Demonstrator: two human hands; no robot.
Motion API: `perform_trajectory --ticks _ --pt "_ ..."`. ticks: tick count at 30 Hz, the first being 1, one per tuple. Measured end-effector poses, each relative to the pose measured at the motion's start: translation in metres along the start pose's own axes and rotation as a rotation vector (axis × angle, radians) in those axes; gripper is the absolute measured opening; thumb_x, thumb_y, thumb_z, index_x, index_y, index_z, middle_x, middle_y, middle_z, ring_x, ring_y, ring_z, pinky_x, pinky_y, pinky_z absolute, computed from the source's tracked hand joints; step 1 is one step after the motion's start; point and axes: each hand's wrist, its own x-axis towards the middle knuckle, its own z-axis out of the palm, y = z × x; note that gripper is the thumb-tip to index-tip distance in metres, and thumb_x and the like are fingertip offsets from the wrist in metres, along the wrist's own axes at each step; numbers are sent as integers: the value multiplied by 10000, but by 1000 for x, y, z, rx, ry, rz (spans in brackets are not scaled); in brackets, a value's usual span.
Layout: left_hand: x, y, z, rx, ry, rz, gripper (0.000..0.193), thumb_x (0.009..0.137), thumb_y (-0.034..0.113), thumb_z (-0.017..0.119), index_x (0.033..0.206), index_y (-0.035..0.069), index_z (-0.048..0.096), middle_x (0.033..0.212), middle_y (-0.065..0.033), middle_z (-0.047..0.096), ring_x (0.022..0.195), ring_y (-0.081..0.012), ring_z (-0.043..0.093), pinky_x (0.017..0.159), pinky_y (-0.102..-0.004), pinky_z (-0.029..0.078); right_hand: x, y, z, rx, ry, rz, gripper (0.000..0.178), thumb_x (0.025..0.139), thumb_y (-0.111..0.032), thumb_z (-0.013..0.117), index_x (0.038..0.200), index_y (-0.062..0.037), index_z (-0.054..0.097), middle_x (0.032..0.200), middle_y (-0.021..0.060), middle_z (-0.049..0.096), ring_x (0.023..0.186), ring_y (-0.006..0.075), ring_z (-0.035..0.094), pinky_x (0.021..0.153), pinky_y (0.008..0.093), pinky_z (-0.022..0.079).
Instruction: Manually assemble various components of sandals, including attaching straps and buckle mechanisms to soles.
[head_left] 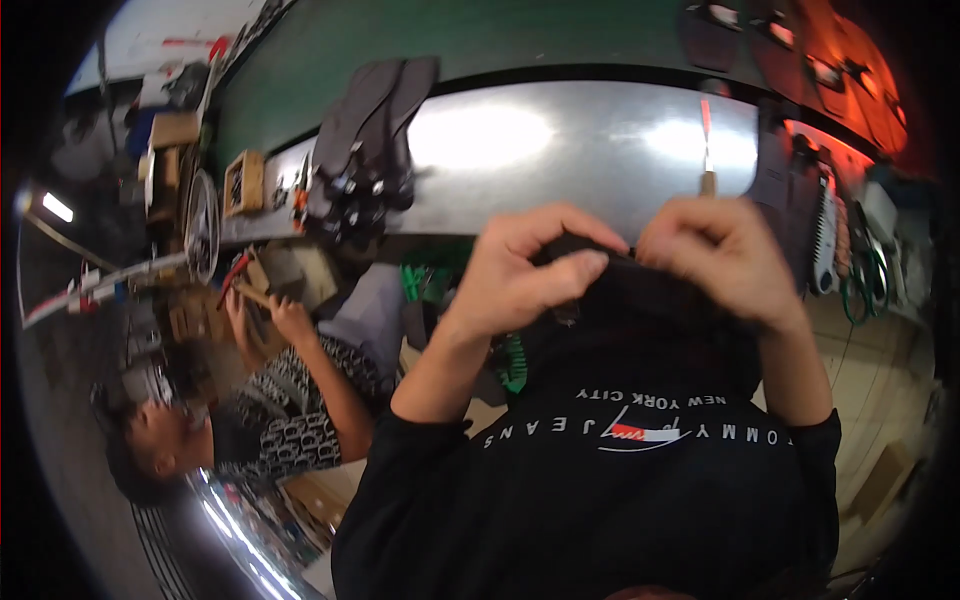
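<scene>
Close in front of my dark shirt, my left hand (535, 270) is closed, its thumb and forefinger pinching a dark, flat piece (572, 247). Its exact kind cannot be made out against the shirt. Beside it, my right hand (725, 255) has its fingers bent together at the piece's other end; they are smeared by motion, and what they grip is hidden. Just beyond the right hand, a slim tool with a wooden handle (708, 184) lies on the metal worktop (590, 140). To the left rests a pile of dark grey flat pieces (365, 130) with shiny dark fittings.
A green belt (560, 40) runs behind the worktop. At the right hang green-handled scissors (868, 272) and a white toothed tool (825, 240). More dark pieces (712, 35) lie far right. On the left, a co-worker (290, 400) holds a wooden-handled tool near a fan (203, 225).
</scene>
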Motion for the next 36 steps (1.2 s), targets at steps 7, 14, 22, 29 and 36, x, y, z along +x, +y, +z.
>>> perform_trajectory --ticks 7,14,22,29,36 --pt "-20 -8 -89 -470 669 256 341 876 124 589 1193 0 572 1006 -104 663 809 -174 671 587 -323 593 37 40 -64 -755 767 -114 350 903 -262 612 1220 -115 616 925 58 625 792 148 575 715 302 457" --pt "4 -87 -61 -965 639 -96 323 907 223 591 1176 45 576 1074 -77 645 916 -202 646 708 -321 592 31 68 -48 -1101 589 104 471 863 -121 605 1324 -97 515 886 116 566 818 282 586 739 394 466" --pt "22 -87 -18 -1552 501 -378 216 846 237 695 1003 96 645 966 -16 676 845 -187 658 604 -238 568 -3 51 16 -132 291 147 456 884 25 485 1317 -107 547 647 -11 517 560 47 462 545 229 419" --pt "32 -88 17 -1527 372 -438 184 855 316 676 902 143 633 831 3 650 722 -126 597 399 -183 307 -9 63 47 0 166 111 524 874 17 529 1386 -70 459 588 19 542 535 76 478 554 231 414" --pt "34 -78 32 -1449 311 -442 188 874 354 641 881 168 618 786 37 647 583 -73 517 389 -183 304 -18 65 41 56 252 -24 327 927 -38 529 1248 9 569 654 26 539 529 70 461 492 206 372"
